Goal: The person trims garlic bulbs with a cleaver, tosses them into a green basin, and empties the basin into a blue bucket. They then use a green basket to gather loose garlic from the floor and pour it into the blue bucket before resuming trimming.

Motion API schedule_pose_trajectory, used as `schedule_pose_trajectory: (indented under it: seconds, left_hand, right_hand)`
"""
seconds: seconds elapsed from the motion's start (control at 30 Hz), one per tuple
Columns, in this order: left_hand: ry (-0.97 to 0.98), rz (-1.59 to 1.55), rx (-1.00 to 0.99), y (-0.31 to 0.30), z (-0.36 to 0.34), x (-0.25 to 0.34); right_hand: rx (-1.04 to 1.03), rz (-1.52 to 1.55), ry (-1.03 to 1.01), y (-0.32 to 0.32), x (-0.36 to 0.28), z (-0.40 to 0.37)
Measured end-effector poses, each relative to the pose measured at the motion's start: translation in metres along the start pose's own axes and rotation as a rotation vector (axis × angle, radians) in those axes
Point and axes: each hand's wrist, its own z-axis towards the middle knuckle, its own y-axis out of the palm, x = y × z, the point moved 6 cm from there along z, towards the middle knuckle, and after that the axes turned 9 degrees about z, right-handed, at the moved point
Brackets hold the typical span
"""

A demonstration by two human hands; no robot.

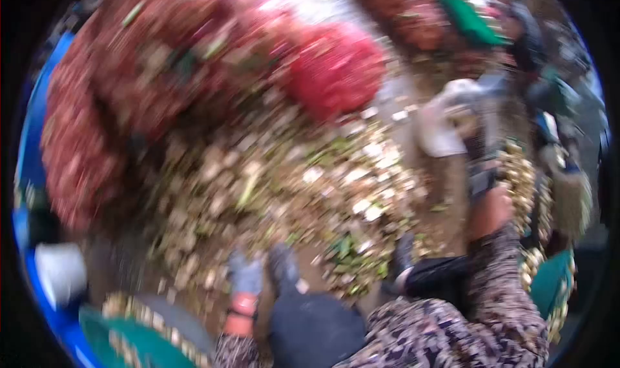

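Note:
My right hand (476,134), in a dark glove and blurred, is stretched out to the right with a white plastic bag (445,119) in its grip. Something brownish shows at the bag's side. My left hand (245,275), in a grey-blue glove, hangs low at the near edge of a heap of pale produce (284,181) mixed with leafy scraps. Its fingers are smeared by motion. Whitish cut pieces (368,210) lie on the heap's right side, and green leaves (345,246) lie in front of it.
Large red mesh sacks (174,51) stand at the back left, with a bright red one (336,68) beside them. A green tub (132,339) is at lower left, near a white container (60,274). Another green tub (551,281) stands at right. Other people (520,32) are at upper right.

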Motion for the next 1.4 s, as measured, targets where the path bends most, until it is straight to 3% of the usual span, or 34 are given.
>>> schedule_pose_trajectory:
  seconds: [0.03,0.13,0.23,0.3,0.33,0.37,0.43,0.5,0.53,0.57,0.6,0.7,0.77,0.83,0.97,1.03,1.07,1.1,1.13,1.23,1.27,1.3,1.33,1.4]
  left_hand:
    - [-0.097,0.228,-0.025,-0.005,-0.019,-0.004]
    - [-0.213,0.266,0.045,0.025,-0.07,-0.106]
    - [-0.512,0.043,0.259,0.026,-0.092,-0.159]
    - [-0.51,0.004,0.441,0.025,-0.082,-0.199]
    - [-0.507,-0.009,0.501,0.019,-0.076,-0.206]
    - [-0.713,-0.015,0.45,0.007,-0.066,-0.207]
    - [-0.912,-0.027,0.395,-0.004,-0.045,-0.212]
    - [-1.046,-0.076,0.376,-0.004,-0.033,-0.225]
    - [-1.006,-0.198,0.398,-0.001,-0.028,-0.233]
    - [-0.93,-0.354,0.431,0.004,-0.024,-0.24]
    - [-0.81,-0.496,0.449,0.008,-0.019,-0.24]
    - [-0.374,-0.367,0.54,0.025,-0.006,-0.22]
    - [-0.187,-1.026,0.036,0.037,-0.003,-0.154]
    - [0.143,-0.801,-0.22,0.117,-0.001,-0.189]
    - [0.002,-1.196,-0.3,0.065,-0.019,-0.097]
    - [0.05,-0.994,-0.224,0.032,-0.018,-0.054]
    - [0.141,-0.667,-0.229,0.021,-0.016,-0.041]
    - [0.143,-0.667,-0.229,0.02,-0.015,-0.037]
    - [0.093,-0.987,-0.267,0.021,-0.016,-0.032]
    - [0.071,-1.067,-0.245,0.008,-0.018,-0.015]
    - [0.259,-0.628,-0.211,0.0,-0.018,-0.004]
    - [0.361,-0.426,-0.147,-0.005,-0.02,0.003]
    - [0.43,-0.284,-0.07,-0.008,-0.02,0.011]
    - [0.362,-0.346,-0.019,-0.02,-0.022,0.024]
  right_hand:
    - [0.086,-0.198,-0.079,-0.03,-0.042,0.01]
    - [0.339,-0.606,-0.19,-0.111,-0.121,0.028]
    - [0.465,-0.733,-0.31,-0.094,-0.13,0.015]
    - [0.426,-0.755,-0.285,-0.063,-0.082,0.001]
    - [0.302,-0.639,-0.246,-0.088,-0.048,0.01]
    - [0.227,-0.701,-0.144,-0.072,0.005,-0.002]
    - [0.055,-0.836,0.047,-0.029,0.115,-0.029]
    - [-0.025,-0.791,0.145,0.087,0.196,-0.093]
    - [-0.125,-0.897,0.22,0.095,0.232,-0.107]
    - [-0.3,-1.195,0.142,0.138,0.249,-0.125]
    - [-0.366,-1.237,0.135,0.151,0.27,-0.139]
    - [-0.664,-1.513,0.098,0.198,0.306,-0.165]
    - [-0.847,-1.502,0.092,0.232,0.318,-0.174]
    - [-0.938,-1.504,0.04,0.248,0.328,-0.179]
    - [-1.034,-1.621,0.061,0.276,0.321,-0.179]
    - [-1.044,-1.637,0.068,0.268,0.326,-0.178]
    - [-1.057,-1.644,0.057,0.265,0.325,-0.178]
    - [-1.072,-1.651,0.045,0.264,0.325,-0.178]
    - [-1.071,-1.659,0.053,0.262,0.326,-0.178]
    - [-1.048,-1.603,0.041,0.253,0.33,-0.176]
    - [-1.036,-1.615,0.066,0.247,0.333,-0.172]
    - [-0.993,-1.666,0.128,0.245,0.332,-0.168]
    - [-0.997,-1.642,0.083,0.243,0.332,-0.166]
    - [-0.9,-1.629,0.087,0.225,0.333,-0.158]
